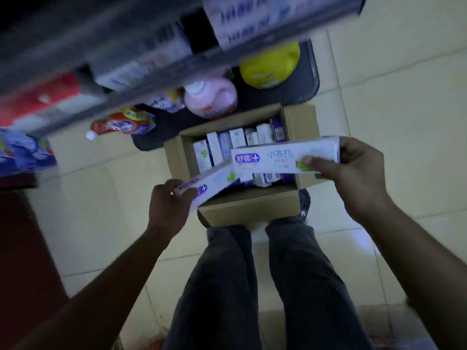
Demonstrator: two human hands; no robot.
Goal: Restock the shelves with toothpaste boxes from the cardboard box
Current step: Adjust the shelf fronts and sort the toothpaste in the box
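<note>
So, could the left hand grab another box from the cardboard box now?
Probably not: the left hand grips a toothpaste box, so it is occupied, though the cardboard box stands open beside it.

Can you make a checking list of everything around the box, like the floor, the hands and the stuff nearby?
Surface: pale tiled floor, with a dark mat beyond the cardboard box.
Job's things: open cardboard box on the floor, packed toothpaste boxes upright inside; blurred shelf above.
Clutter: pink bottle and yellow container on the mat; red pouch at its edge.
Hands: left hand grips the tilted toothpaste box; right hand holds the level toothpaste box.
Cables: nothing seen.
Surroundings: blue packs at left.
</note>
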